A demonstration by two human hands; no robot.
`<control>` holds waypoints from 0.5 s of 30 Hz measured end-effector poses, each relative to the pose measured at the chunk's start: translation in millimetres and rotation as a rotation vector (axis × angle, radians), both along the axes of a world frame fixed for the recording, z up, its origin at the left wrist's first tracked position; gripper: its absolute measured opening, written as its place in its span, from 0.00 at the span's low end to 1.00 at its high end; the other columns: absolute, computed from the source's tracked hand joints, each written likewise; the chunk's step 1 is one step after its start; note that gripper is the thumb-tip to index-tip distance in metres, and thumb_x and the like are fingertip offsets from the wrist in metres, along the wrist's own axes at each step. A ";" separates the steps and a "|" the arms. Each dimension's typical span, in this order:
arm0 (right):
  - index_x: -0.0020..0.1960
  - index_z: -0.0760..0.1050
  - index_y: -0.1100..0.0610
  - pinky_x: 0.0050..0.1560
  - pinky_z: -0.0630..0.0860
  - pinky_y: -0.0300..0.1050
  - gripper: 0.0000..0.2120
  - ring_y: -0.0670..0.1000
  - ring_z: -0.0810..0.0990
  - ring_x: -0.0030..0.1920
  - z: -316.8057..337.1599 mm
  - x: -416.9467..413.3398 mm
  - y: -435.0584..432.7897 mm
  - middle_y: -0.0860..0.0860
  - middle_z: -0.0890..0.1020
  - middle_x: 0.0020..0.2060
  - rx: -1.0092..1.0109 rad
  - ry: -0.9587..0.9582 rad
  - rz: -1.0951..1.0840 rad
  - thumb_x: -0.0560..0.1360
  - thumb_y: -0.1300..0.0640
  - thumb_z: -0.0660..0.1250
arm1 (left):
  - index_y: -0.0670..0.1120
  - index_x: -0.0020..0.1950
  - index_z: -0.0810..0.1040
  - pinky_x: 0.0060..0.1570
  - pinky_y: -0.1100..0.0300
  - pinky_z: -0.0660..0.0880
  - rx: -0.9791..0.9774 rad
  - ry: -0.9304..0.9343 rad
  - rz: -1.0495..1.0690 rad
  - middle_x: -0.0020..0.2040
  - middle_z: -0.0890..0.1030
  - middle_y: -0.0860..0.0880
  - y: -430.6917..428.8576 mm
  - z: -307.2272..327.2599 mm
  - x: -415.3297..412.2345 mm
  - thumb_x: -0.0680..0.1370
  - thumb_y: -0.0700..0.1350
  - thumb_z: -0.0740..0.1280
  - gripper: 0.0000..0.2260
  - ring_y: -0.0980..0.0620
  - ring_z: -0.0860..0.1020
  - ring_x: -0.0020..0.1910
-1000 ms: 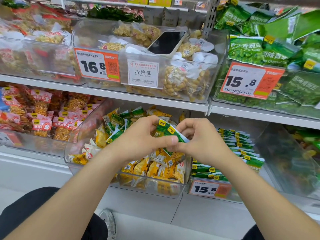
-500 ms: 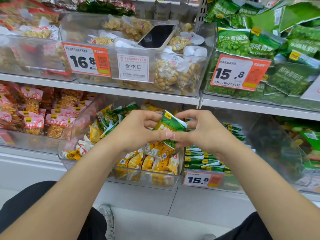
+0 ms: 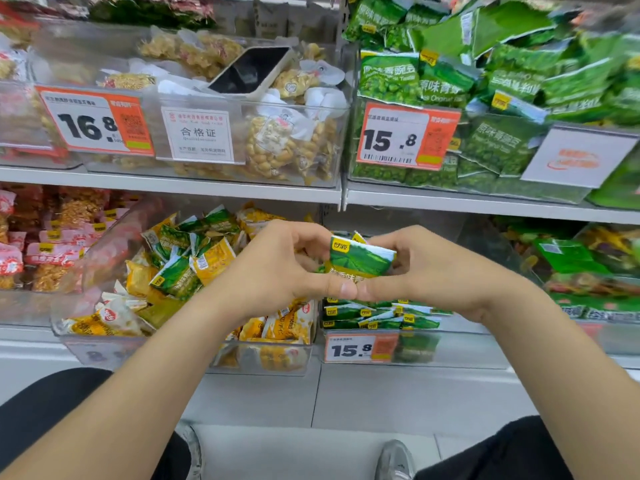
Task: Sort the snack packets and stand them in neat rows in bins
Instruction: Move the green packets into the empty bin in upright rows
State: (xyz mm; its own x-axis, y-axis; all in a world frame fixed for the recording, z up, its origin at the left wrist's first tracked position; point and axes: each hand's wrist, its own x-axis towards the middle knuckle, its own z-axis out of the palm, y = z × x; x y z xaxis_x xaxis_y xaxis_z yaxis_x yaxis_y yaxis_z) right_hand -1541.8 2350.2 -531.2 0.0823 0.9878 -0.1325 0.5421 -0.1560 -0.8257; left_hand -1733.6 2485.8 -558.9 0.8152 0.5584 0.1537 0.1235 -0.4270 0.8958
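At lower centre-left of the frame a clear bin holds yellow and green snack packets jumbled together, so sorting there looks unfinished. Just right of it a second clear bin carries green packets stood in rows behind a 15.8 price tag, evidently the greens' home. At mid-frame, in front of both, the left hand and right hand meet, fingers curled, thumbs touching, pinching one green packet by its ends, probably to square it before it joins those rows.
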 end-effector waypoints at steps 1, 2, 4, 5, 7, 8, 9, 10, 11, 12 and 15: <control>0.58 0.86 0.54 0.53 0.80 0.63 0.12 0.52 0.83 0.48 -1.1 10.0 -5.0 0.59 0.87 0.50 -0.001 0.056 0.002 0.75 0.54 0.79 | 0.57 0.50 0.86 0.44 0.44 0.81 0.022 -0.010 0.005 0.46 0.85 0.52 -1.6 -0.9 6.7 0.62 0.59 0.86 0.20 0.45 0.84 0.41; 0.58 0.86 0.55 0.49 0.81 0.55 0.12 0.50 0.83 0.48 -2.4 18.6 -9.5 0.58 0.88 0.50 0.002 0.122 -0.010 0.76 0.55 0.78 | 0.56 0.49 0.86 0.44 0.46 0.81 0.048 -0.021 0.021 0.46 0.86 0.52 -3.3 -2.8 13.9 0.60 0.60 0.86 0.22 0.44 0.84 0.41; 0.59 0.86 0.57 0.54 0.82 0.49 0.13 0.52 0.85 0.51 -7.9 33.2 -16.2 0.59 0.87 0.53 0.019 0.211 -0.027 0.76 0.55 0.77 | 0.55 0.49 0.85 0.43 0.51 0.81 0.119 -0.034 0.060 0.45 0.86 0.52 -9.5 -7.3 28.6 0.56 0.60 0.86 0.25 0.47 0.84 0.41; 0.59 0.86 0.58 0.57 0.83 0.52 0.13 0.53 0.85 0.52 -12.6 40.1 -18.1 0.60 0.86 0.55 0.041 0.211 -0.035 0.76 0.55 0.76 | 0.55 0.48 0.85 0.41 0.54 0.81 0.166 -0.037 0.080 0.44 0.85 0.54 -14.2 -9.6 35.8 0.56 0.60 0.86 0.25 0.51 0.83 0.38; 0.59 0.85 0.58 0.58 0.83 0.57 0.11 0.56 0.85 0.53 -20.9 54.6 -19.7 0.59 0.87 0.56 0.094 0.176 -0.056 0.77 0.57 0.76 | 0.56 0.49 0.83 0.39 0.61 0.79 0.278 -0.035 0.119 0.42 0.84 0.57 -25.1 -13.7 49.4 0.58 0.61 0.86 0.25 0.58 0.80 0.36; 0.59 0.85 0.58 0.59 0.83 0.60 0.11 0.57 0.85 0.54 -25.2 63.7 -20.0 0.57 0.87 0.55 0.117 0.154 -0.068 0.78 0.58 0.75 | 0.57 0.52 0.82 0.40 0.63 0.78 0.336 -0.030 0.136 0.43 0.83 0.58 -29.6 -17.1 56.4 0.61 0.61 0.85 0.24 0.58 0.80 0.38; 0.60 0.84 0.56 0.60 0.83 0.62 0.10 0.58 0.86 0.55 -29.5 74.0 -20.1 0.56 0.87 0.55 0.141 0.107 -0.089 0.79 0.58 0.75 | 0.57 0.55 0.81 0.41 0.64 0.78 0.392 -0.025 0.150 0.45 0.82 0.59 -33.7 -21.2 62.7 0.65 0.60 0.83 0.23 0.58 0.80 0.39; 0.60 0.83 0.53 0.60 0.82 0.63 0.10 0.58 0.86 0.56 -33.4 84.8 -20.3 0.53 0.87 0.54 0.166 0.004 -0.126 0.79 0.56 0.75 | 0.57 0.58 0.79 0.43 0.63 0.79 0.444 -0.018 0.158 0.48 0.81 0.58 -36.6 -25.7 68.5 0.70 0.57 0.81 0.20 0.59 0.81 0.41; 0.60 0.82 0.50 0.60 0.81 0.62 0.10 0.56 0.86 0.57 -36.7 95.7 -21.3 0.50 0.87 0.53 0.173 -0.160 -0.186 0.79 0.53 0.75 | 0.56 0.61 0.78 0.46 0.59 0.80 0.488 -0.016 0.159 0.50 0.80 0.58 -38.6 -30.6 73.8 0.75 0.54 0.78 0.17 0.60 0.81 0.41; 0.61 0.81 0.47 0.60 0.81 0.59 0.12 0.55 0.84 0.59 -39.6 106.0 -23.3 0.49 0.87 0.54 0.148 -0.347 -0.266 0.79 0.49 0.74 | 0.54 0.63 0.78 0.48 0.54 0.81 0.529 -0.006 0.148 0.52 0.79 0.58 -40.0 -35.1 78.3 0.78 0.50 0.75 0.14 0.59 0.81 0.43; 0.72 0.76 0.52 0.58 0.77 0.52 0.21 0.62 0.79 0.65 -45.4 125.6 -31.4 0.57 0.82 0.64 -0.044 -0.738 -0.427 0.81 0.50 0.72 | 0.53 0.64 0.77 0.58 0.49 0.77 0.637 0.127 0.044 0.56 0.78 0.56 -43.9 -50.5 89.7 0.83 0.49 0.66 0.10 0.55 0.78 0.55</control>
